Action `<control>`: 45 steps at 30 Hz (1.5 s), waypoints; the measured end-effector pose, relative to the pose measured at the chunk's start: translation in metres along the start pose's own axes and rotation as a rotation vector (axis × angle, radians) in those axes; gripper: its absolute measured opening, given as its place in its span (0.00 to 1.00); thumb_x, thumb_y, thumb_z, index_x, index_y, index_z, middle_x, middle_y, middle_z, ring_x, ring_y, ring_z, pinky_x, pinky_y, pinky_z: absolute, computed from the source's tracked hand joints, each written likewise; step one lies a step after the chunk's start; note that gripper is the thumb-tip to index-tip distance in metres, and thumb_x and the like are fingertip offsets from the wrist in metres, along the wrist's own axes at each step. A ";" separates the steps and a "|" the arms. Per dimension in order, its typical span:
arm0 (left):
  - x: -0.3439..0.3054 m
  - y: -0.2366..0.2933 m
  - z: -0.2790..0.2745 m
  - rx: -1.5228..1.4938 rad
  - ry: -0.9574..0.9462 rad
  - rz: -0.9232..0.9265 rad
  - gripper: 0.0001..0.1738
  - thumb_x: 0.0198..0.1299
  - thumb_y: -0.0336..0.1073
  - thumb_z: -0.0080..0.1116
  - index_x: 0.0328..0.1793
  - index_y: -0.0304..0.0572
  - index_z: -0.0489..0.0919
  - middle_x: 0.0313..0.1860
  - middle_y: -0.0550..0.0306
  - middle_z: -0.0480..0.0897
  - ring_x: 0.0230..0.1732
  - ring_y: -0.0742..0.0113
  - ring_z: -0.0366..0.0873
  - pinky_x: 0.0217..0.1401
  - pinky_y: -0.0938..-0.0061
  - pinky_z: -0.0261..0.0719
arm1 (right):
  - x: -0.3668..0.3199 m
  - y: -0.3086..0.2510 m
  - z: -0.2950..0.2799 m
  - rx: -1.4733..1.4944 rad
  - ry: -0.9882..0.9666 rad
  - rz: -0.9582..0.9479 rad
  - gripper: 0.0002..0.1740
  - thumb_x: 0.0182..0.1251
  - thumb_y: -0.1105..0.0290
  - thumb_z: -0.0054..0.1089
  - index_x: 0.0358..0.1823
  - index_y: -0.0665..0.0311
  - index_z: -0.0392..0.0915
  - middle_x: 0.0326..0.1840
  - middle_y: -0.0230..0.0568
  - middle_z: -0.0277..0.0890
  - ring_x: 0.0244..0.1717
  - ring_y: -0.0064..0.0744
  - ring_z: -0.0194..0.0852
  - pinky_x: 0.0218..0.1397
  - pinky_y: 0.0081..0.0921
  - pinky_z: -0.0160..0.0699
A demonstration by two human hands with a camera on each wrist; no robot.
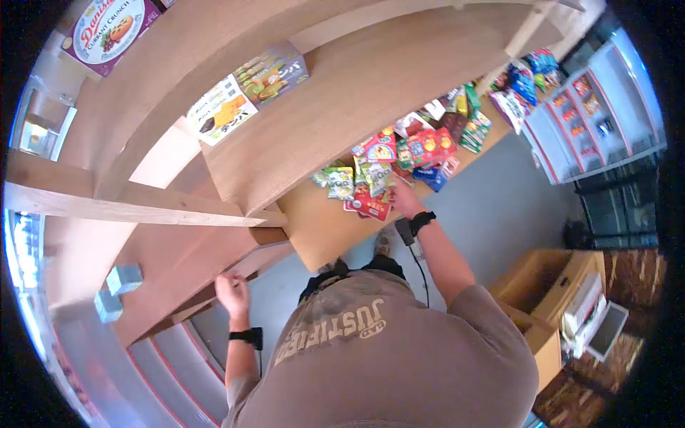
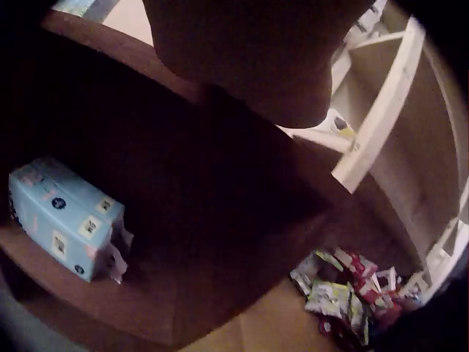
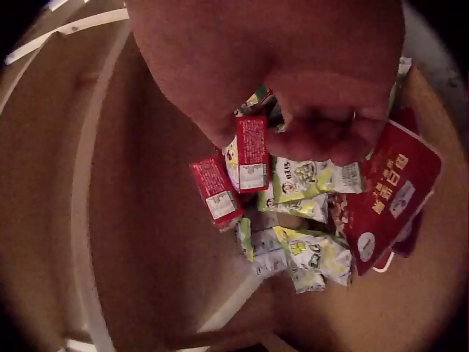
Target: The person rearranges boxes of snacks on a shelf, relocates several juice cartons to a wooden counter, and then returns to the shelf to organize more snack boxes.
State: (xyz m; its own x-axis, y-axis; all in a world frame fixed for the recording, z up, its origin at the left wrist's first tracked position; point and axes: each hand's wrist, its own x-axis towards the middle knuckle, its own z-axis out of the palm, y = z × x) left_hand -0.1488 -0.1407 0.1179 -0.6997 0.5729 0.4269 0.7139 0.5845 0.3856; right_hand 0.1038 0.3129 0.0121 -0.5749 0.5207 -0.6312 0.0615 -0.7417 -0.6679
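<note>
The right hand (image 1: 404, 202) is in the snack packets (image 1: 371, 178) heaped mid-frame on the wooden shelf (image 1: 321, 225). Its fingers (image 3: 322, 136) curl over them, and I cannot tell if they grip. The left hand (image 1: 232, 291), fingers loosely bent, rests on the lower shelf edge (image 1: 196, 305).

Light wooden shelf unit (image 1: 342, 93) fills the view ahead of both hands, with tiered boards and slim wooden uprights. The right hand (image 1: 405, 203) is over a pale wooden board; the left hand (image 1: 232, 291) is at the edge of a darker, shadowed shelf (image 1: 178, 264). Grey floor (image 1: 499, 207) lies to the right of the right hand. Further right and beyond stands a white metal rack (image 1: 592, 121) with red edges. An open cardboard box (image 1: 549, 285) sits on the floor, near side of the right hand. Pale red-trimmed shelves (image 1: 171, 364) are below the left hand. A bright light patch (image 1: 39, 135) is far left of it.
</note>
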 end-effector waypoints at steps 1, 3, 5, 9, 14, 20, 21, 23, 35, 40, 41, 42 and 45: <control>-0.001 0.020 0.006 -0.024 -0.016 0.127 0.09 0.47 0.23 0.60 0.34 0.42 0.74 0.33 0.51 0.78 0.35 0.49 0.76 0.40 0.61 0.74 | 0.001 -0.007 0.004 0.000 -0.038 0.009 0.21 0.67 0.42 0.54 0.43 0.51 0.72 0.26 0.25 0.67 0.27 0.21 0.64 0.33 0.22 0.66; -0.006 0.055 0.017 -0.054 -0.098 0.209 0.12 0.45 0.24 0.61 0.36 0.43 0.74 0.33 0.51 0.78 0.35 0.50 0.76 0.39 0.60 0.74 | 0.005 -0.021 0.012 0.051 0.018 0.029 0.20 0.67 0.41 0.54 0.43 0.49 0.72 0.26 0.24 0.67 0.27 0.21 0.64 0.33 0.22 0.66; -0.019 0.080 0.031 -0.140 -0.171 0.133 0.11 0.46 0.24 0.60 0.37 0.42 0.73 0.35 0.50 0.79 0.35 0.51 0.76 0.39 0.61 0.75 | 0.023 -0.024 0.003 0.140 -0.064 0.080 0.17 0.68 0.45 0.56 0.45 0.48 0.73 0.27 0.24 0.68 0.28 0.23 0.65 0.35 0.23 0.68; -0.048 0.112 0.048 -0.137 -0.217 0.044 0.10 0.50 0.26 0.61 0.39 0.41 0.75 0.35 0.51 0.80 0.35 0.52 0.77 0.40 0.62 0.76 | 0.045 -0.027 -0.010 0.220 -0.114 0.100 0.14 0.66 0.53 0.62 0.47 0.49 0.76 0.27 0.27 0.68 0.29 0.21 0.67 0.32 0.22 0.71; -0.077 0.133 0.051 -0.126 -0.194 -0.093 0.10 0.51 0.27 0.61 0.40 0.41 0.75 0.34 0.52 0.80 0.35 0.54 0.78 0.39 0.63 0.77 | 0.064 -0.020 -0.013 0.173 -0.101 0.116 0.13 0.72 0.55 0.55 0.51 0.48 0.78 0.28 0.22 0.68 0.25 0.14 0.63 0.26 0.15 0.67; -0.071 0.146 0.048 -0.134 -0.147 -0.099 0.11 0.51 0.27 0.62 0.41 0.42 0.75 0.33 0.53 0.79 0.33 0.55 0.78 0.37 0.63 0.77 | 0.078 -0.007 -0.013 0.275 -0.068 0.154 0.11 0.66 0.55 0.64 0.45 0.47 0.76 0.25 0.24 0.66 0.26 0.19 0.65 0.30 0.21 0.69; -0.068 0.146 0.050 -0.133 -0.153 -0.100 0.11 0.51 0.27 0.62 0.41 0.43 0.75 0.33 0.54 0.79 0.33 0.55 0.78 0.37 0.64 0.77 | 0.084 -0.004 -0.012 0.274 -0.053 0.122 0.11 0.65 0.55 0.65 0.44 0.46 0.76 0.25 0.24 0.66 0.26 0.20 0.64 0.30 0.23 0.68; -0.060 0.146 0.050 -0.156 -0.120 -0.099 0.11 0.51 0.28 0.62 0.41 0.44 0.76 0.32 0.55 0.79 0.32 0.55 0.78 0.36 0.64 0.77 | 0.080 -0.012 -0.002 0.226 -0.067 0.067 0.12 0.65 0.53 0.65 0.41 0.47 0.75 0.24 0.24 0.65 0.26 0.22 0.64 0.31 0.24 0.68; -0.014 0.094 0.058 -0.324 -0.128 0.033 0.10 0.52 0.30 0.62 0.41 0.42 0.76 0.34 0.50 0.79 0.35 0.51 0.80 0.38 0.62 0.78 | 0.016 -0.022 0.008 0.447 -0.009 -0.083 0.15 0.63 0.54 0.63 0.28 0.52 0.69 0.22 0.27 0.65 0.26 0.25 0.63 0.36 0.25 0.67; -0.024 0.060 0.065 -0.390 -0.170 -0.034 0.08 0.53 0.31 0.62 0.39 0.42 0.76 0.33 0.50 0.79 0.35 0.51 0.80 0.39 0.63 0.78 | -0.082 -0.027 0.001 0.303 0.008 -0.222 0.15 0.65 0.51 0.59 0.34 0.52 0.72 0.28 0.26 0.70 0.30 0.24 0.68 0.39 0.26 0.70; -0.035 0.048 0.070 -0.362 -0.216 -0.062 0.08 0.54 0.32 0.62 0.39 0.42 0.76 0.33 0.50 0.80 0.34 0.52 0.80 0.38 0.64 0.78 | -0.105 -0.037 0.005 0.297 0.020 -0.237 0.15 0.65 0.51 0.59 0.34 0.52 0.72 0.28 0.26 0.70 0.30 0.24 0.68 0.39 0.26 0.70; -0.044 0.040 0.070 -0.320 -0.223 -0.038 0.09 0.54 0.34 0.62 0.40 0.42 0.76 0.31 0.51 0.79 0.33 0.53 0.79 0.37 0.64 0.78 | -0.128 -0.052 0.011 0.284 0.022 -0.414 0.15 0.67 0.51 0.57 0.42 0.54 0.72 0.35 0.27 0.72 0.34 0.24 0.71 0.42 0.27 0.71; -0.074 0.013 0.076 -0.419 -0.337 -0.124 0.09 0.55 0.34 0.61 0.41 0.43 0.76 0.30 0.52 0.80 0.32 0.53 0.79 0.36 0.63 0.78 | -0.198 -0.101 0.021 0.131 0.034 -0.875 0.24 0.73 0.58 0.47 0.65 0.62 0.64 0.61 0.37 0.72 0.61 0.32 0.70 0.62 0.35 0.71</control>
State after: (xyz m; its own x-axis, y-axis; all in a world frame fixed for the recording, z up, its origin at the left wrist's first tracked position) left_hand -0.0899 -0.1321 0.0289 -0.7004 0.7069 0.0985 0.5278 0.4202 0.7382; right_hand 0.1942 0.2754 0.2132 -0.3476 0.9349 0.0720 -0.4838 -0.1131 -0.8679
